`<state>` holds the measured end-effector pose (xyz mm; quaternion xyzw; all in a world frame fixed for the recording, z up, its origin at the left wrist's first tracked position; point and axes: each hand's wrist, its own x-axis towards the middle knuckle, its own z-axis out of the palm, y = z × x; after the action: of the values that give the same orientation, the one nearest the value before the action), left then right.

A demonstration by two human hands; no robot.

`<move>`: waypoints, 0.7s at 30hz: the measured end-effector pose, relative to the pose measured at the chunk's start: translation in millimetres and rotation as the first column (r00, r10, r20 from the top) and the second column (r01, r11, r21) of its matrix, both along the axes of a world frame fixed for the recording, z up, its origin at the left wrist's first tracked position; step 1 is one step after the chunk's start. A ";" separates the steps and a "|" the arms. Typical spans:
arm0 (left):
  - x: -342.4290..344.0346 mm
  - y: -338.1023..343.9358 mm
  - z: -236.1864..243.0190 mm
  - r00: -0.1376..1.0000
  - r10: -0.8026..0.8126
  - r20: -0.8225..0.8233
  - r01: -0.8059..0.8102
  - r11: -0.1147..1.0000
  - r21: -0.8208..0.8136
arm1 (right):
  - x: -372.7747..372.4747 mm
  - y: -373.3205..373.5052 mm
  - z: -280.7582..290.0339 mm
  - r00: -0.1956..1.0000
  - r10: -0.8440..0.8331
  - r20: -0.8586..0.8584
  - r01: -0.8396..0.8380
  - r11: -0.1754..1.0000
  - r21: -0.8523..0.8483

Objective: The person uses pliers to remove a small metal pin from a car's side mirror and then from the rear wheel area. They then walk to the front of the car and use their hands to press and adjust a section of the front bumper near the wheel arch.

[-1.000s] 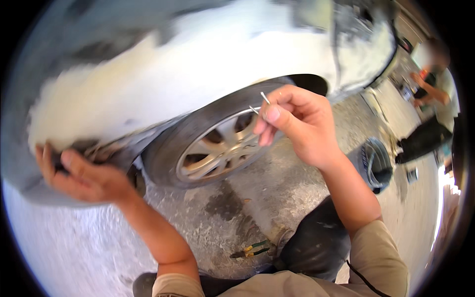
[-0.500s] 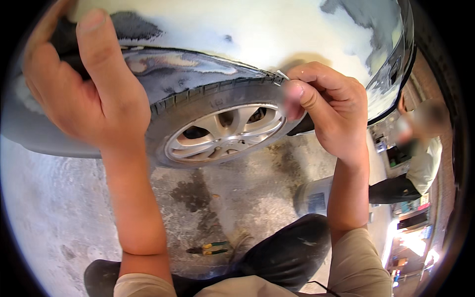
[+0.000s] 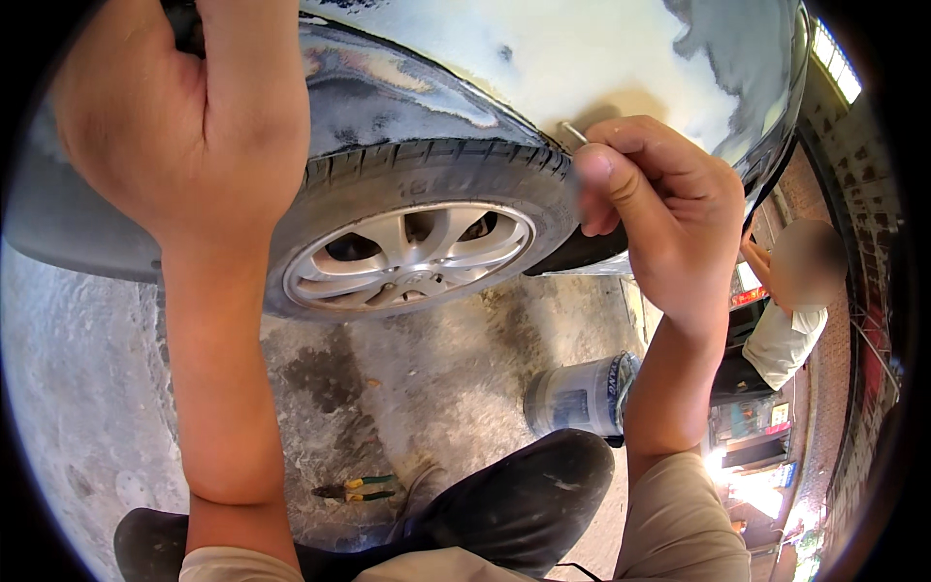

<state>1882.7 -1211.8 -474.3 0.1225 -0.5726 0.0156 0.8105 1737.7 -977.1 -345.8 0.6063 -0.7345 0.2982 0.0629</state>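
My right hand (image 3: 679, 209) pinches a small thin metal pin (image 3: 572, 132) between thumb and forefinger, its free end pointing up and left. The pin is close to the wheel-arch edge of a car body panel (image 3: 601, 48), whose surface is patchy in pale filler, grey and black. I cannot tell whether it touches the panel. My left hand (image 3: 184, 136) is raised in front of the dark, sanded part of the bodywork, thumb stretched apart from the palm. Its fingertips lie beyond the top edge, and whether it touches the car is unclear. Between the hands is the tyre (image 3: 456, 173) with a silver alloy wheel (image 3: 412, 257).
Green-and-yellow-handled pliers (image 3: 357, 488) lie on the stained concrete floor (image 3: 427, 369) near my foot. A bucket (image 3: 572, 396) stands beside my bent knee (image 3: 543, 485). At the right, another person (image 3: 784, 339) in a light shirt is close to the car, before cluttered shelves.
My left hand has risen, so its thumb tip is now cut off. The head view has shifted, showing more of the bucket. My right hand still pinches the pin near the arch edge.
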 end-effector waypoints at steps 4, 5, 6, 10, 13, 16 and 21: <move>2.8 0.5 -0.6 1.000 0.003 -0.008 -0.003 1.000 0.014 | 2.4 -3.4 0.9 0.993 0.011 -0.120 -0.010 1.000 0.010; 1.4 1.3 -1.7 1.000 -0.001 -0.009 0.001 1.000 0.018 | 1.2 -2.3 -0.2 0.988 0.011 -0.152 -0.009 1.000 0.014; 0.4 1.4 -2.4 1.000 -0.005 -0.008 0.005 1.000 0.021 | -0.2 -1.7 -1.2 0.981 0.014 -0.195 -0.014 1.000 0.001; -0.6 1.4 -3.1 1.000 -0.016 -0.010 0.016 0.999 0.027 | -5.0 -1.2 -11.3 0.970 -0.021 -0.244 -0.008 0.993 -0.118; 1.4 0.5 -3.0 1.000 -0.019 -0.010 0.019 0.999 0.033 | -5.9 -2.1 -16.4 0.965 -0.043 -0.259 -0.006 0.983 -0.185; 1.3 0.7 -4.7 1.000 -0.029 -0.010 0.029 0.999 0.037 | -8.1 -3.4 -22.2 0.959 -0.044 -0.278 -0.020 0.975 -0.223; 0.5 1.2 -5.0 0.999 -0.045 -0.012 0.046 0.998 0.045 | -8.1 -3.7 -28.6 0.949 -0.038 -0.312 -0.047 0.964 -0.260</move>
<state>1883.2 -1210.6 -479.4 0.1279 -0.5711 -0.0165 0.8107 1729.6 -980.8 -374.3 0.6339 -0.6673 0.2932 0.2586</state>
